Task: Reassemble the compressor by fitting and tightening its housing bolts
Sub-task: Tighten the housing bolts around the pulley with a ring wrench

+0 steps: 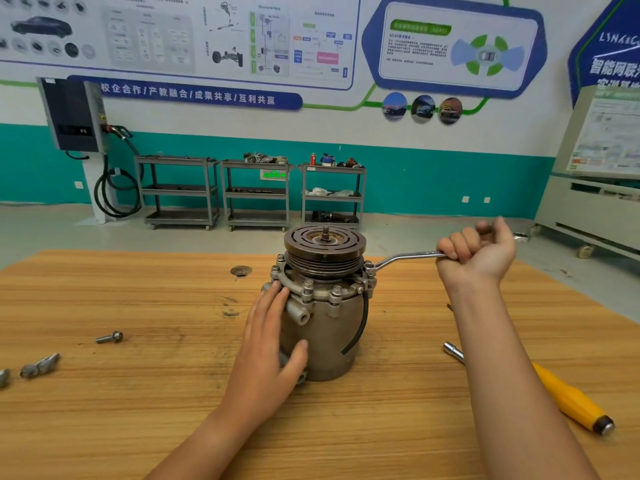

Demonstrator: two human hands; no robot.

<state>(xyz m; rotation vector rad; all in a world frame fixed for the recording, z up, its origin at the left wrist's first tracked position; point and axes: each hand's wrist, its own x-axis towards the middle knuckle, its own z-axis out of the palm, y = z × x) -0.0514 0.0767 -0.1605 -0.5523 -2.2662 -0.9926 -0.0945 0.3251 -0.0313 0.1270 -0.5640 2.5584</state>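
Note:
The grey metal compressor (329,327) stands upright at the middle of the wooden table (138,410), its grooved pulley on top. Several housing bolts (307,285) stick up around the flange under the pulley. My left hand (268,337) presses flat against the compressor's left side, fingers straight. My right hand (478,254) grips the handle of a silver offset ring wrench (401,258). The wrench's ring end sits on a bolt at the flange's right edge.
A loose bolt (110,337) and small metal fittings (40,366) lie on the table's left. A yellow-handled socket driver (568,400) lies at the right, partly under my right forearm. A round hole (241,270) is in the tabletop behind. Grey shelf carts (256,194) line the far wall.

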